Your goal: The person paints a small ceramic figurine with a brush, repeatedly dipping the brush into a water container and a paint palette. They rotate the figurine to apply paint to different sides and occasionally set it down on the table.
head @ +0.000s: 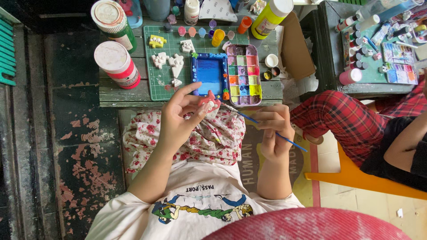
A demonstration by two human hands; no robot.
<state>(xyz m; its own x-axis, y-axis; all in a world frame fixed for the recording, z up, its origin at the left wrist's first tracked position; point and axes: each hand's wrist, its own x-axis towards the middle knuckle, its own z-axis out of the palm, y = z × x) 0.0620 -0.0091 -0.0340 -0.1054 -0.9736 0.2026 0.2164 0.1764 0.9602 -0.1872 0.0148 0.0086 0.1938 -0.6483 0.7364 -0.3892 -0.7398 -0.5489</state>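
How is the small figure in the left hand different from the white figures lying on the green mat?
The small figure is painted pink-red; the white figures are bare white. The small figure is held up by the fingers of the left hand, above the lap; the white figures lie flat on the green mat. A thin brush in the right hand points at the small figure; nothing touches the white figures. All look like small moulded pieces.

Low wooden table (pixel 129 95) ahead of the knees. On it a green cutting mat (pixel 153 82); on the mat white unpainted clay shapes (pixel 168 60) to the left, blue rectangular frame (pixel 208 73) right of them, multicoloured paint palette tin (pixel 243 74) right again. Two red-labelled paint tubs (pixel 116 64) left of the mat. Left hand (pixel 178 118) holds a small pink clay figure (pixel 209 103) over the lap; right hand (pixel 273 129), to its right, holds a thin blue-handled brush (pixel 267 128) with its tip touching the figure.
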